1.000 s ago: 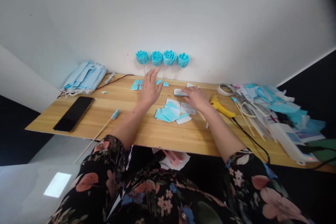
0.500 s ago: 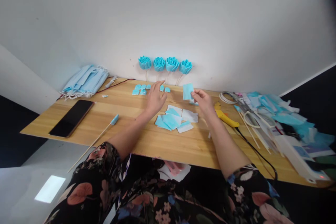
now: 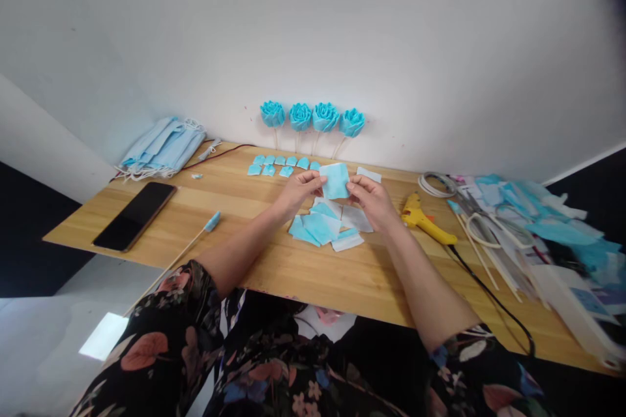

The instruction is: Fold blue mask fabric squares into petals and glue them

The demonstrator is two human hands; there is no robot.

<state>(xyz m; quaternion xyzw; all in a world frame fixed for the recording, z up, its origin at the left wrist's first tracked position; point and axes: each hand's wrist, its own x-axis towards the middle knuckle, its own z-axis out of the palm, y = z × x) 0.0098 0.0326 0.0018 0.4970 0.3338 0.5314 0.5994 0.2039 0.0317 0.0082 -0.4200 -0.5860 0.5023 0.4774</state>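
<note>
Now both hands [image 3: 337,192] pinch blue square [image 3: 335,180] edges above pile [image 3: 323,225].

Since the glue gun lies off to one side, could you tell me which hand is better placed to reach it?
Right. The right hand is nearer the yellow glue gun; the left hand would have to cross over. Both pinch the blue square.

both hands [image 3: 337,192] raised together, fingertips pinched.

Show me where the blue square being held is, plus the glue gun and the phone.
blue square [image 3: 335,180], head view, middle of the sheet between both hands.
glue gun [image 3: 421,219], head view, on its yellow body.
phone [image 3: 135,206], head view, centre of the dark screen.
</note>
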